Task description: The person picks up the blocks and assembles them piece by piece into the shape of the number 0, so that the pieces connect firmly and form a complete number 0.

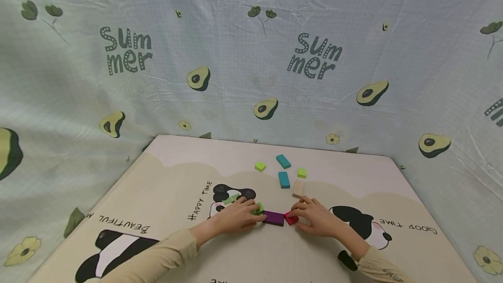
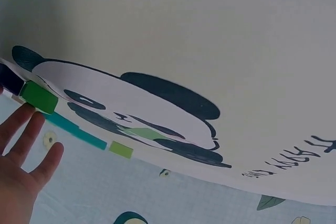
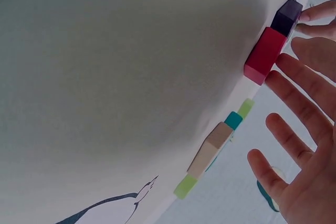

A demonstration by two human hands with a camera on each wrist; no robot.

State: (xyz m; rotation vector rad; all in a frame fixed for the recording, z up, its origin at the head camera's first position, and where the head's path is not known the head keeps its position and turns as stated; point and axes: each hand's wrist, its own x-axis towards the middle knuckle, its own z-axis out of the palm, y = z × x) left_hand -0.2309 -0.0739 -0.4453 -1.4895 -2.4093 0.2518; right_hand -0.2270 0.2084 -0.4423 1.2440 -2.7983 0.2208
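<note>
Near the middle of the tabletop, a green block (image 1: 259, 208), a purple block (image 1: 273, 218) and a red block (image 1: 291, 218) lie in a row. My left hand (image 1: 238, 216) holds the green block at the row's left end, its thumb beside the purple one. With thumb and forefinger, my right hand (image 1: 319, 219) pinches the red block, which sits slightly turned against the purple block. In the right wrist view, the other fingers (image 3: 287, 139) spread away from the red block (image 3: 265, 56). The left thumb is out of the left wrist view, where fingertips meet the green block (image 2: 40, 97).
Behind the row lie two teal blocks (image 1: 284, 180), a wooden block (image 1: 298, 188) and two light green blocks (image 1: 260, 167). The panda-print tabletop (image 1: 177, 165) ends at a hanging cloth (image 1: 228, 34) with avocado prints.
</note>
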